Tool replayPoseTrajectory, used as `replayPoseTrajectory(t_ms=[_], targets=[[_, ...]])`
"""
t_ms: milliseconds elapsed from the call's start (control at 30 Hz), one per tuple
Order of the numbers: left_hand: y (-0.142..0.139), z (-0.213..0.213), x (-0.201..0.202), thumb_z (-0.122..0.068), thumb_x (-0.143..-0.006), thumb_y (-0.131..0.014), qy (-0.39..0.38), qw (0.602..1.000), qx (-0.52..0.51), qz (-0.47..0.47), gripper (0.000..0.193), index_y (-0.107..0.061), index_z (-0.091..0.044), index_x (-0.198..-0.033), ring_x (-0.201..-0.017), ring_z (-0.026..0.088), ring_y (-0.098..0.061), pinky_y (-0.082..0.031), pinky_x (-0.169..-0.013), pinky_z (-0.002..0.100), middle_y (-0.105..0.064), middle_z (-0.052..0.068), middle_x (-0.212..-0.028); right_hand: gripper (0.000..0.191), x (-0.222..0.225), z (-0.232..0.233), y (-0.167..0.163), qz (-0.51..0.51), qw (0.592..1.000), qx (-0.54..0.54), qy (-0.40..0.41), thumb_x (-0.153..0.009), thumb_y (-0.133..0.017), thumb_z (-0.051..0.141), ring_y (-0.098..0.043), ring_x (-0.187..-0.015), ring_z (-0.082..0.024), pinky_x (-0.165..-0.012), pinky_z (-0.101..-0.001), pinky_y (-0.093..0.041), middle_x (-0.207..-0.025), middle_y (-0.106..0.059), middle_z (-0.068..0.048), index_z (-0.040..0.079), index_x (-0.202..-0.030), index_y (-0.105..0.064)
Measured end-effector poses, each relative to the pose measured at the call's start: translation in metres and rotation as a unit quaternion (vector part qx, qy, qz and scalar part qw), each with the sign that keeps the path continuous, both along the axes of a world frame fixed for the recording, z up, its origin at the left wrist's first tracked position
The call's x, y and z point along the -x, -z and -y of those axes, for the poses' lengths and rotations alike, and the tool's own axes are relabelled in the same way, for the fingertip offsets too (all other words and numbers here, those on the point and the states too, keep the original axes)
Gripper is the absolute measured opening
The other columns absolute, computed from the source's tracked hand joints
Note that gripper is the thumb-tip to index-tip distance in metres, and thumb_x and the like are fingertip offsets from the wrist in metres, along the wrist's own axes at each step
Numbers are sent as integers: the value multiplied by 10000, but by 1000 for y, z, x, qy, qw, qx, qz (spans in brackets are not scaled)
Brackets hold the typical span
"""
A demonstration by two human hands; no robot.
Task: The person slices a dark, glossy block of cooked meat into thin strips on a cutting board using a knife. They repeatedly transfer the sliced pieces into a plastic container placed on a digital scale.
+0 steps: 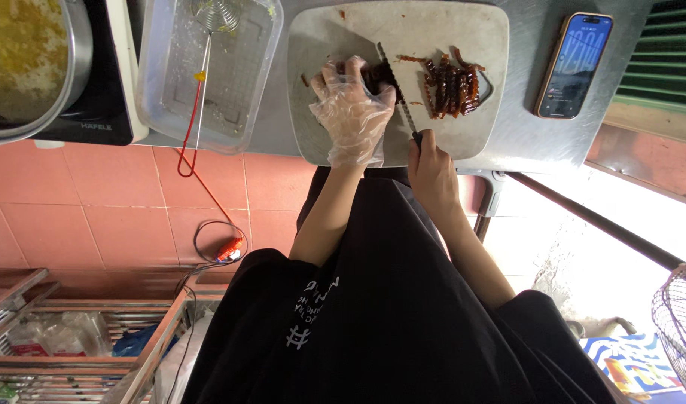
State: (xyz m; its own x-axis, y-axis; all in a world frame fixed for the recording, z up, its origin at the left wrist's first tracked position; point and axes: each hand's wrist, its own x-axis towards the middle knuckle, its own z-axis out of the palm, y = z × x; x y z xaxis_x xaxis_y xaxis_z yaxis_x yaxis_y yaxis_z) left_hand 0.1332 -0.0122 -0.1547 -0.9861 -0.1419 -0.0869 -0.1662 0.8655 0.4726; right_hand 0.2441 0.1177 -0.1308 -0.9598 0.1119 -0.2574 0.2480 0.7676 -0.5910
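Note:
My left hand (pixel 350 108), in a clear plastic glove, presses down on a dark glazed piece of meat (pixel 379 75) on a grey cutting board (pixel 320 45). My right hand (pixel 431 168), bare, grips the handle of a knife (pixel 400 93) whose blade lies across the meat just right of my gloved fingers. Several cut reddish-brown strips of meat (pixel 451 88) lie in a pile on the board to the right of the blade.
A smartphone (pixel 573 66) with a lit screen lies on the steel counter (pixel 519 131) to the right. A clear plastic tray (pixel 208 71) holding a wire skimmer with a red handle (pixel 197 90) sits left of the board. A pot (pixel 25 67) stands on a cooktop at far left.

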Motion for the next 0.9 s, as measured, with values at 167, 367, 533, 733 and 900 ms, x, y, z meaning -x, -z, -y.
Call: replayPoseTrajectory(t_ms=[167, 367, 533, 733, 900], targets=[[7, -1, 10, -338, -667, -783, 17, 1000, 4, -18, 456, -622, -234, -1081, -1163, 328, -545, -476, -840, 582, -596, 74, -1208, 201, 5, -3, 4, 4, 1000, -3, -1, -1069, -536, 117, -662, -688, -534, -570, -582, -516, -751, -666, -318, -46, -1165, -470], [11, 16, 13, -123, -784, -739, 119, 980, -116, -108, 262, -635, -217, -1006, -1128, 222, -621, -475, -971, 501, -656, -45, -1101, 238, 11, -3, 3, 34, 999, 32, 2, -1075, -524, 137, -669, -666, -512, -541, -554, -526, -718, -649, -311, -53, -1206, -468], [7, 44, 22, -139, -774, -756, 260, 952, -112, -118, 202, -689, -186, -959, -1136, 262, -585, -451, -991, 498, -644, 15, -1094, 235, 11, -4, 0, 26, 999, 38, -8, -1077, -515, 111, -675, -641, -494, -493, -529, -514, -694, -643, -298, -68, -1220, -463], [9, 54, 34, -226, -786, -723, 393, 908, -86, -115, 101, -704, -130, -759, -1139, 245, -555, -473, -1038, 500, -660, 76, -1108, 208, 14, -5, -9, 43, 998, 37, -10, -1082, -504, 103, -688, -606, -472, -450, -499, -528, -667, -637, -284, -72, -1183, -456], [27, 48, 30, -257, -765, -672, 428, 874, -85, -215, 152, -703, -123, -830, -1230, 252, -552, -479, -1061, 432, -650, 41, -1145, 186, 9, -1, -10, 75, 997, -3, 18, -1091, -493, 121, -691, -580, -472, -459, -518, -540, -660, -646, -280, -54, -1146, -459]])
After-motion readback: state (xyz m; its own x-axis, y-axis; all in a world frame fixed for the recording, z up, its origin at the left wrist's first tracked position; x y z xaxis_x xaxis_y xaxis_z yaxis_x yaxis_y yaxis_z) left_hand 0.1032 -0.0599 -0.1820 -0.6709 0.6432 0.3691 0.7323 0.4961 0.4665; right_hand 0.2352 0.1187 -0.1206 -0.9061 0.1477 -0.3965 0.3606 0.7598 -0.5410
